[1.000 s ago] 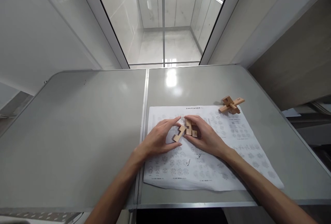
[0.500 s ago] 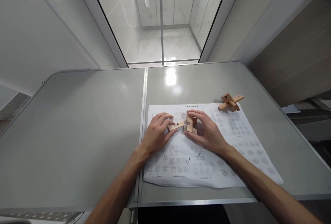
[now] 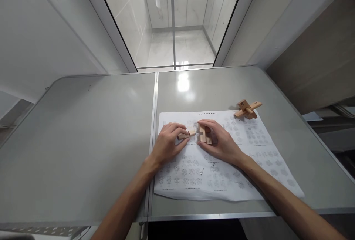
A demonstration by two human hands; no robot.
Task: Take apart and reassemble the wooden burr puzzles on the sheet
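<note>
My left hand [image 3: 171, 139] pinches a small notched wooden puzzle piece [image 3: 192, 132] between thumb and fingers, its end pointing at the other hand. Across a narrow gap, my right hand [image 3: 219, 136] grips some joined wooden puzzle blocks [image 3: 202, 133] between thumb and fingertips; a notch shows on the side facing left. Part of these blocks is hidden behind the fingers. Both hands are above a printed sheet [image 3: 191, 192] covered with rows of small diagrams.
Several interlocked wooden pieces [image 3: 246, 110] marked with numbers stand at the sheet's upper right corner. The grey folding table [image 3: 97, 140] has a metal seam [image 3: 153, 121] running left of the sheet. Beyond its far edge is a glass door [image 3: 177, 22].
The wooden piece in my left hand has turned and drawn slightly left. My right hand has tilted its blocks a little.
</note>
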